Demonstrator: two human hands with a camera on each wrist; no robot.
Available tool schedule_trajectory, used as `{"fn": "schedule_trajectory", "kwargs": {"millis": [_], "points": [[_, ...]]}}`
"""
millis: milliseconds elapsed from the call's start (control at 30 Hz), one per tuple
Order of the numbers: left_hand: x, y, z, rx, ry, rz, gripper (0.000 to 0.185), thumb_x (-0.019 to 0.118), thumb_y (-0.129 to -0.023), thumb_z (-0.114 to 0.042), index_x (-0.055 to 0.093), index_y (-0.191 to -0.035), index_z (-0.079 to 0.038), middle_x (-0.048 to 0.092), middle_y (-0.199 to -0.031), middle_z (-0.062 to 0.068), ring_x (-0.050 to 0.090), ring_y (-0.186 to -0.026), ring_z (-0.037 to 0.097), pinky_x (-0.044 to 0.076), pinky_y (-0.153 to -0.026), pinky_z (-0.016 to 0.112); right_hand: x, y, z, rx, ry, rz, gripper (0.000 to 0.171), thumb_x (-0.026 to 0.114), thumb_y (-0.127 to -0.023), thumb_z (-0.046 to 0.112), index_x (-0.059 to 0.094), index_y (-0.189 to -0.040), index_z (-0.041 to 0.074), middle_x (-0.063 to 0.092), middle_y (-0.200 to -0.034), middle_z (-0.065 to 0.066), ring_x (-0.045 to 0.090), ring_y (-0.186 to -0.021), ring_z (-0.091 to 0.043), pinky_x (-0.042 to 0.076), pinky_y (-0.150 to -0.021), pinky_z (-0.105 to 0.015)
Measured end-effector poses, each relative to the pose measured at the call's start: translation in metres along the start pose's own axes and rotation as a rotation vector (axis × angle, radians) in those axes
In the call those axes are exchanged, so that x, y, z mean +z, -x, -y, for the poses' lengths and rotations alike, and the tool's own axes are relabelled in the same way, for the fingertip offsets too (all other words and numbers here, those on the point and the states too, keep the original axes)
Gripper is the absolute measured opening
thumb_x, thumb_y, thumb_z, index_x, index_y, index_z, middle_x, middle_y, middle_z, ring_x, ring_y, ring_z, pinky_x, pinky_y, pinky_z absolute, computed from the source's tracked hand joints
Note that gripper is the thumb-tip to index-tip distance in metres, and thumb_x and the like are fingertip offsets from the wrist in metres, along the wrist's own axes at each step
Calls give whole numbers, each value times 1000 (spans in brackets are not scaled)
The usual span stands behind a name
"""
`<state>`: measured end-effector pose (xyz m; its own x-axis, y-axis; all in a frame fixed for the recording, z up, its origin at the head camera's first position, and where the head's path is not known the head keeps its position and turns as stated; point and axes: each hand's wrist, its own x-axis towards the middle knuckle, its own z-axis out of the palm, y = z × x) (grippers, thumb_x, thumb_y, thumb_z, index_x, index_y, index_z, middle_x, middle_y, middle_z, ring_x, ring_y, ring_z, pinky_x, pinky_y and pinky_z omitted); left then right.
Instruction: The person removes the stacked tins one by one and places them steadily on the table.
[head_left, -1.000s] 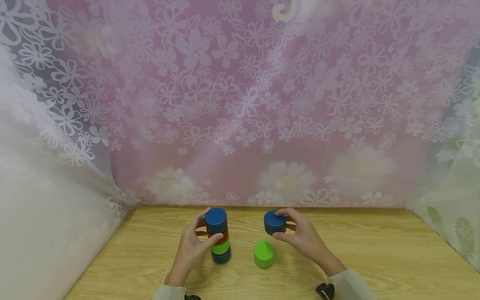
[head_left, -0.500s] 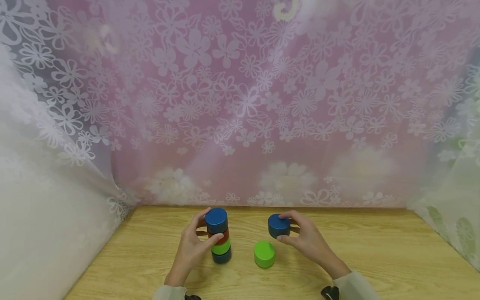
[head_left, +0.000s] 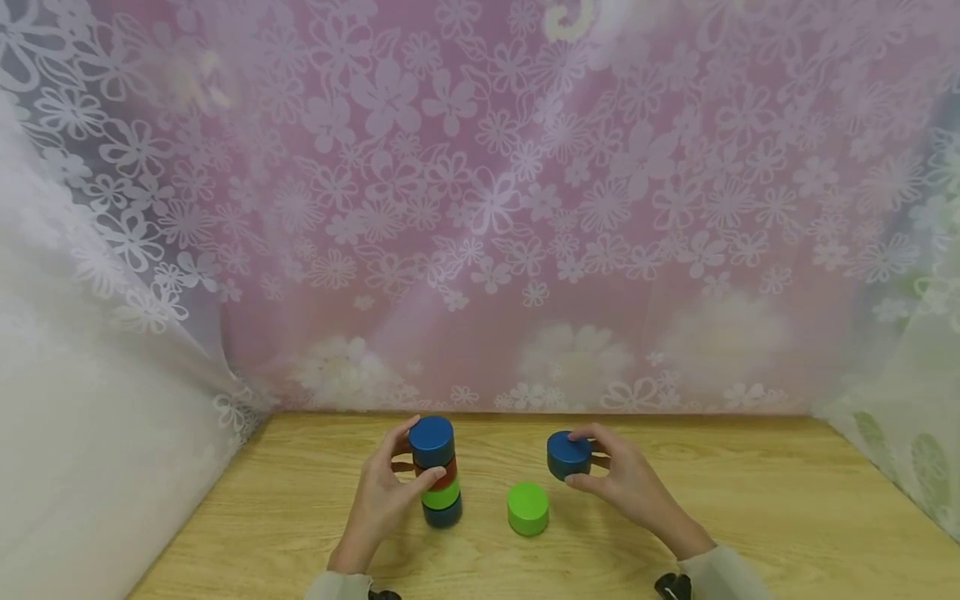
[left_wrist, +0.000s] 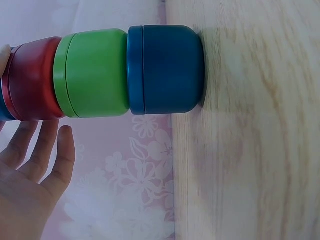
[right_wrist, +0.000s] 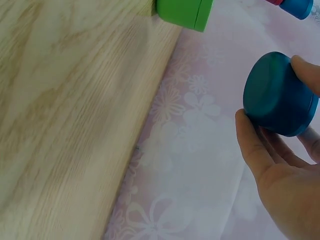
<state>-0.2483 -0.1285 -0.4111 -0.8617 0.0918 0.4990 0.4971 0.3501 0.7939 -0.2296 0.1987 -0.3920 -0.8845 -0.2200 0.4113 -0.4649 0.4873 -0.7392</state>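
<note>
A stack of round lidded tins (head_left: 439, 475) stands on the wooden table (head_left: 750, 517): blue on top, then red, green and blue at the bottom. My left hand (head_left: 420, 454) grips its upper part, thumb in front on the red tin, fingers behind. The left wrist view shows the stack (left_wrist: 130, 72) close up, with my fingers (left_wrist: 45, 155) beside the red tin. My right hand (head_left: 576, 457) pinches a single blue tin (head_left: 567, 452) between thumb and fingers, clear of the table in the right wrist view (right_wrist: 280, 95). A green tin (head_left: 527, 507) sits on the table between the hands.
A sheer flowered curtain (head_left: 480, 208) hangs along the table's far edge and drapes down on both sides. Bare wood (head_left: 787, 542) lies to the right of my right hand and in front of the tins.
My right hand has carried the single blue tin to the right and slightly lower. The left hand and the stack have not moved.
</note>
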Motion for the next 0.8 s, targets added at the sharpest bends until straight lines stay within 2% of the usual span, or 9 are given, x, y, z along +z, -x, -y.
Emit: {"fn": "schedule_trajectory", "kwargs": {"millis": [500, 667, 800], "points": [[0, 0, -3, -3, 4, 6, 67, 84, -85, -8, 52, -144, -5, 64, -124, 17, 63, -108, 34, 57, -82, 54, -12, 5, -11, 2, 48, 72, 42, 87, -78, 2, 62, -113, 5, 63, -121, -21, 63, -108, -41, 59, -84, -46], [0, 0, -2, 8, 2, 4, 67, 84, -85, -8, 52, -143, -4, 64, -123, 18, 63, -107, 35, 58, -81, 54, -13, 6, -16, -17, 37, 123, 41, 87, -78, 2, 59, -108, 4, 62, -113, -17, 65, -103, -40, 60, -80, -42], [0, 0, -1, 11, 3, 2, 67, 84, -84, -7, 52, -143, -3, 65, -123, 18, 64, -106, 35, 58, -81, 54, -11, 7, -19, 3, 28, 167, 41, 88, -78, 3, 57, -105, 6, 61, -109, -13, 66, -100, -37, 61, -79, -41]]}}
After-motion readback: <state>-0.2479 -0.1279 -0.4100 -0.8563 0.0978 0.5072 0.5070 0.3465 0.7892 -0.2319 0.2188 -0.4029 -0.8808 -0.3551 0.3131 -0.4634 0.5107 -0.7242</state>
